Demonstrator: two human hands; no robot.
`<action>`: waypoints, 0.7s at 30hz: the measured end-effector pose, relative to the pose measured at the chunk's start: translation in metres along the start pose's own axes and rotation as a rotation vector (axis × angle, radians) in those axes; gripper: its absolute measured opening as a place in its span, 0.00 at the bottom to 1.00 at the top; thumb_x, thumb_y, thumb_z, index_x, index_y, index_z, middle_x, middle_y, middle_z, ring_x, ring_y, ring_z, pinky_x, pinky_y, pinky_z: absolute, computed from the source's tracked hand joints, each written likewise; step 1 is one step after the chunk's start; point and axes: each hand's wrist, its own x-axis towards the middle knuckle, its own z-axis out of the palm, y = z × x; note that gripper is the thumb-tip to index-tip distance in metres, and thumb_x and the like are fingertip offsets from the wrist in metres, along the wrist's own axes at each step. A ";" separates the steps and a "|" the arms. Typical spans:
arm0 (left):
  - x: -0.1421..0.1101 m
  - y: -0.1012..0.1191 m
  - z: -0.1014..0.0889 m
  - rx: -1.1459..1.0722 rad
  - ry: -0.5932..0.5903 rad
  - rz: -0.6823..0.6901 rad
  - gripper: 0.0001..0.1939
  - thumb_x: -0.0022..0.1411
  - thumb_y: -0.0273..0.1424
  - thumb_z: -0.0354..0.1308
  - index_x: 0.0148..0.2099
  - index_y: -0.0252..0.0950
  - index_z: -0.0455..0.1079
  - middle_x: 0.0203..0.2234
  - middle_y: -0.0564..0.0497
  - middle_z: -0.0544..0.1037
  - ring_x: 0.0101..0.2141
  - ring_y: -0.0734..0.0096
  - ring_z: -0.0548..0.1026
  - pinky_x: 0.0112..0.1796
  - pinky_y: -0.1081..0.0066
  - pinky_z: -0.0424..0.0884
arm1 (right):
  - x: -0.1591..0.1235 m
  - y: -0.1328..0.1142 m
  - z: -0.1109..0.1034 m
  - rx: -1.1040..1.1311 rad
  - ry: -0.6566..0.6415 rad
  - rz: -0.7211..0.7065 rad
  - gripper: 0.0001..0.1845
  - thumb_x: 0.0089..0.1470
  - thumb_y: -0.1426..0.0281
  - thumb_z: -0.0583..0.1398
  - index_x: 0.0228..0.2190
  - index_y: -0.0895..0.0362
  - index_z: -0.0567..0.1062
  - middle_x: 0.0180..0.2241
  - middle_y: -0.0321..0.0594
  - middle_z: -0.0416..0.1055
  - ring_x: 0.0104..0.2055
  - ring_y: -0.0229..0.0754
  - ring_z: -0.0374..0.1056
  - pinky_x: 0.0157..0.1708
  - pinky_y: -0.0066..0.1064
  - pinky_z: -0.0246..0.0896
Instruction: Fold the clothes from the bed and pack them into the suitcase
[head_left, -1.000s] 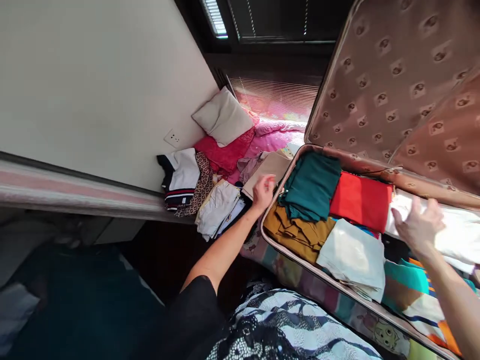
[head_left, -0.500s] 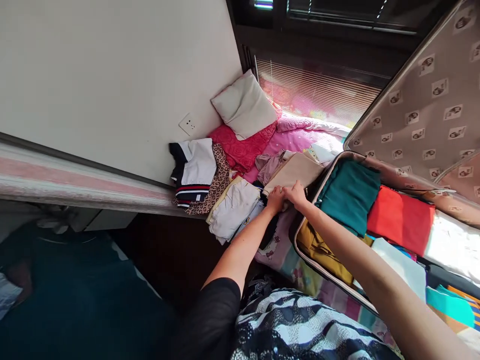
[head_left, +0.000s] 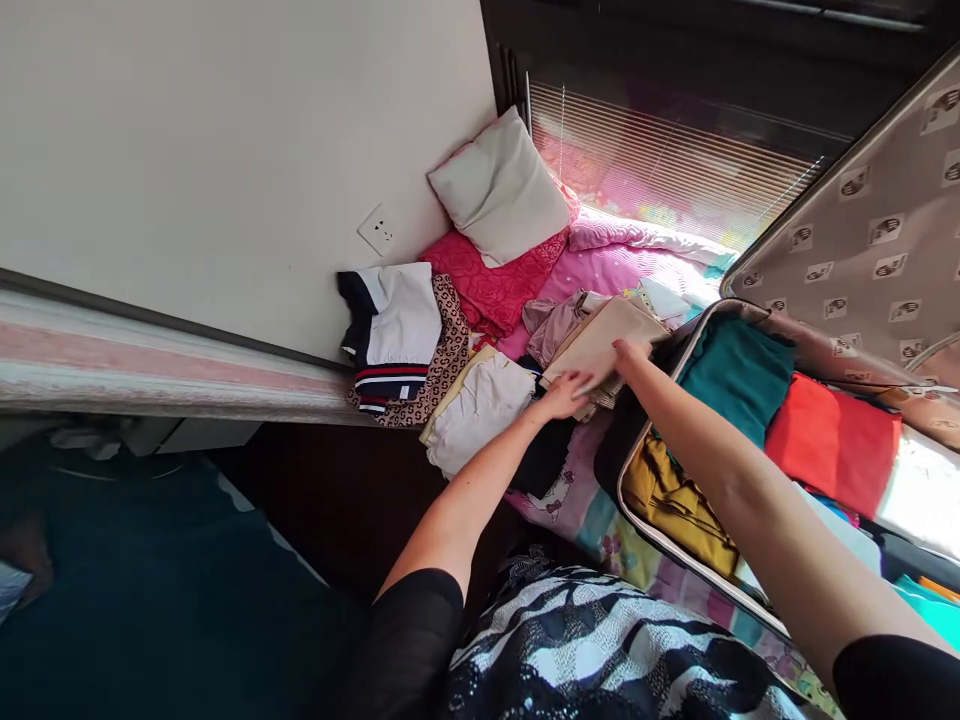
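A folded beige garment (head_left: pixel 600 345) lies on the bed, on top of other clothes. My left hand (head_left: pixel 568 395) rests on its near edge with fingers outstretched. At its right side, my right hand (head_left: pixel 630 358) grips the edge, the fingertips partly hidden. Behind the beige cloth is a crumpled mauve garment (head_left: pixel 551 325). To the left of my left hand sits a folded white garment (head_left: pixel 484 405) over a yellowish one, and black cloth (head_left: pixel 544 460) shows beneath my left wrist.
An open suitcase (head_left: pixel 626 505) on the right holds folded dark green (head_left: pixel 739 375), red (head_left: pixel 832 430) and mustard (head_left: pixel 671 500) clothes. A white top with dark trim (head_left: pixel 405 320) lies on leopard-print cloth (head_left: pixel 450 350) by the wall. A pillow (head_left: pixel 502 190) is at the back.
My hands have moved apart: the right has gone up to the beige garment's right side, and the left has spread its fingers on the near edge. The view has shifted slightly.
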 end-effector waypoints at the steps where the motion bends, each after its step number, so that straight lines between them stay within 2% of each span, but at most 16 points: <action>1: -0.003 0.005 0.007 0.011 -0.014 0.033 0.20 0.73 0.32 0.69 0.65 0.46 0.81 0.71 0.46 0.74 0.71 0.55 0.71 0.72 0.53 0.67 | 0.005 -0.003 -0.003 -0.039 0.042 0.030 0.34 0.60 0.59 0.63 0.64 0.60 0.72 0.51 0.58 0.77 0.59 0.62 0.75 0.56 0.54 0.77; 3: -0.005 0.014 0.015 0.038 -0.014 0.072 0.13 0.74 0.33 0.68 0.58 0.48 0.85 0.68 0.47 0.77 0.70 0.55 0.72 0.71 0.52 0.66 | 0.012 -0.011 -0.009 -0.107 0.114 0.057 0.38 0.59 0.63 0.65 0.68 0.59 0.69 0.59 0.64 0.74 0.66 0.64 0.71 0.63 0.58 0.72; 5: -0.002 0.018 0.015 0.073 0.086 0.015 0.14 0.77 0.31 0.62 0.60 0.46 0.84 0.66 0.45 0.78 0.68 0.56 0.73 0.69 0.55 0.67 | 0.015 -0.019 -0.016 -0.211 0.157 -0.026 0.42 0.59 0.70 0.64 0.72 0.58 0.65 0.68 0.65 0.67 0.74 0.62 0.63 0.71 0.57 0.63; 8: 0.010 0.014 0.003 0.146 0.248 -0.188 0.25 0.77 0.33 0.63 0.73 0.40 0.72 0.73 0.37 0.69 0.72 0.49 0.67 0.69 0.53 0.65 | 0.020 -0.030 -0.024 -0.557 0.143 -0.347 0.45 0.60 0.79 0.60 0.76 0.56 0.60 0.79 0.60 0.51 0.83 0.59 0.43 0.78 0.59 0.46; 10: 0.020 0.010 -0.004 0.174 0.230 -0.285 0.35 0.76 0.35 0.66 0.79 0.37 0.63 0.75 0.32 0.64 0.73 0.45 0.65 0.69 0.50 0.65 | 0.028 -0.034 -0.026 -0.781 -0.014 -0.567 0.43 0.60 0.82 0.58 0.75 0.56 0.64 0.81 0.57 0.47 0.84 0.61 0.36 0.78 0.63 0.39; 12: 0.026 0.008 -0.008 0.181 0.188 -0.337 0.39 0.74 0.36 0.68 0.79 0.34 0.59 0.72 0.30 0.67 0.70 0.44 0.67 0.67 0.50 0.68 | 0.039 -0.037 -0.025 -0.897 -0.242 -0.678 0.38 0.59 0.83 0.59 0.70 0.56 0.71 0.80 0.56 0.51 0.84 0.63 0.38 0.77 0.65 0.36; 14: 0.029 0.009 -0.007 0.185 0.202 -0.364 0.40 0.72 0.38 0.71 0.78 0.34 0.60 0.69 0.30 0.70 0.67 0.44 0.70 0.65 0.51 0.70 | 0.051 -0.037 -0.021 -0.997 -0.396 -0.719 0.33 0.57 0.83 0.60 0.63 0.57 0.77 0.76 0.57 0.59 0.82 0.66 0.43 0.76 0.69 0.37; 18: 0.029 0.014 -0.002 0.198 0.252 -0.347 0.33 0.71 0.37 0.73 0.72 0.37 0.69 0.69 0.32 0.70 0.65 0.45 0.73 0.62 0.55 0.73 | 0.073 -0.034 -0.018 -1.070 -0.461 -0.752 0.19 0.53 0.81 0.63 0.47 0.59 0.81 0.61 0.60 0.75 0.74 0.67 0.55 0.73 0.70 0.40; 21: 0.029 0.014 -0.002 0.124 0.171 -0.376 0.34 0.69 0.37 0.75 0.71 0.36 0.70 0.66 0.32 0.75 0.63 0.46 0.77 0.61 0.55 0.75 | 0.082 -0.036 -0.021 -1.032 -0.479 -0.742 0.11 0.48 0.81 0.67 0.36 0.60 0.79 0.48 0.56 0.78 0.68 0.64 0.58 0.72 0.68 0.41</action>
